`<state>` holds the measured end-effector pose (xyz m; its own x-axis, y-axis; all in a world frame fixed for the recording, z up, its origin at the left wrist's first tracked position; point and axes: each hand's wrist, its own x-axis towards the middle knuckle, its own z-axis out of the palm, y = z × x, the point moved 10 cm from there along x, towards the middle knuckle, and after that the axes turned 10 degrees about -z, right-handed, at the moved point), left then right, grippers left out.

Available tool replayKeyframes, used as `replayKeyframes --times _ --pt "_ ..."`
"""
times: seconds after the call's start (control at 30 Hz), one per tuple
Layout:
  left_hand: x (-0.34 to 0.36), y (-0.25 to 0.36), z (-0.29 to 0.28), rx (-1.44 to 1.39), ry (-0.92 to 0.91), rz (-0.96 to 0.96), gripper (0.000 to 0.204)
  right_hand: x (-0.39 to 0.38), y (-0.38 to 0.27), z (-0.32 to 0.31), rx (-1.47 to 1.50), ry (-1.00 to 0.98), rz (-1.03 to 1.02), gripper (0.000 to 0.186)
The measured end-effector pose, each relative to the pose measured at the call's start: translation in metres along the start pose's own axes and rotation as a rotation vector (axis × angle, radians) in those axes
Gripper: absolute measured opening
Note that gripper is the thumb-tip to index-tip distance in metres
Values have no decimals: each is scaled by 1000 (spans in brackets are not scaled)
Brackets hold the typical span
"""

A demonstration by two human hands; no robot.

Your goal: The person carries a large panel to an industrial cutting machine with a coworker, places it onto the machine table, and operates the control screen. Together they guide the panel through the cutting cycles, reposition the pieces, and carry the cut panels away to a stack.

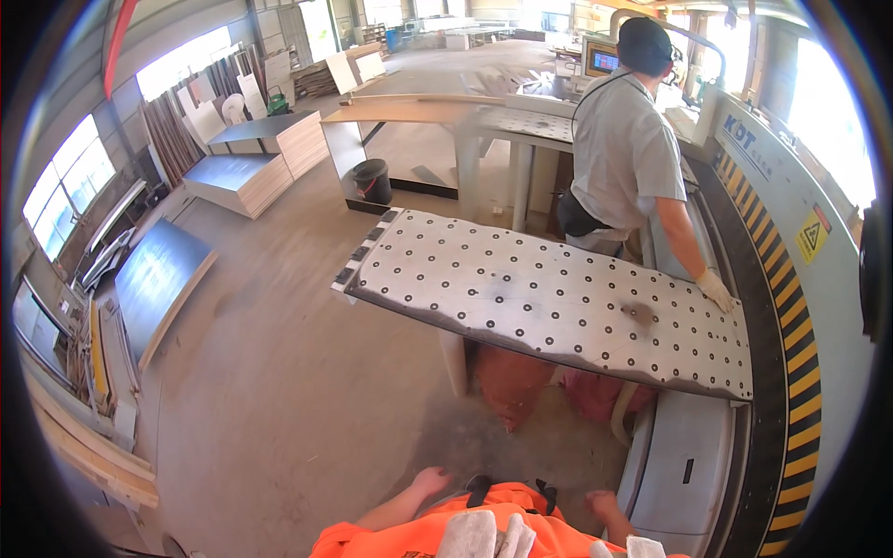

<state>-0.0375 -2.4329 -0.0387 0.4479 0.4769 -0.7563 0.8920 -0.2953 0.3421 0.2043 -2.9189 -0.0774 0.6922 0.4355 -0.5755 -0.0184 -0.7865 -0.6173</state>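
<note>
My left hand (pixel 432 480) hangs bare beside my orange clothing (pixel 512 507), over the concrete floor, touching nothing that I can see. Its fingers are too small and blurred to make out their shape. On the other side, my right hand (pixel 603 503) is low, next to the grey machine base (pixel 684 465); its fingers do not show clearly. Pale work gloves (pixel 473 534) lie against the orange cloth at the lower edge. In front of me stretches a white machine table (pixel 521 293) dotted with round black-ringed holes. Neither hand reaches it.
A co-worker (pixel 619 139) in a grey shirt and dark cap stands beyond the table, one gloved hand (pixel 716 291) resting on it. Yellow-black stripes (pixel 791 344) line the machine at right. Red-brown sacks (pixel 512 381) sit underneath. Panel stacks (pixel 246 181) and a black bucket (pixel 373 180) stand farther off.
</note>
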Motion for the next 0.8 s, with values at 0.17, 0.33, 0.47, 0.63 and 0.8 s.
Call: replayKeyframes --times 0.17,0.33,0.47,0.63,0.8 --pt "-11 22 -7 -11 -27 23 63 -12 -8 -7 495 209 132 36" --pt "-21 -2 -21 -17 2 -29 62 -33 -31 -11 239 166 133 49" --pt "-5 -23 -17 24 30 -71 59 -32 -26 0 -229 -7 -93 44" --pt "-5 -17 -15 50 14 -60 56 -39 -10 2 -567 80 -164 32" --pt "-2 -5 -4 47 14 -11 57 -34 4 -3 -434 131 -266 34"
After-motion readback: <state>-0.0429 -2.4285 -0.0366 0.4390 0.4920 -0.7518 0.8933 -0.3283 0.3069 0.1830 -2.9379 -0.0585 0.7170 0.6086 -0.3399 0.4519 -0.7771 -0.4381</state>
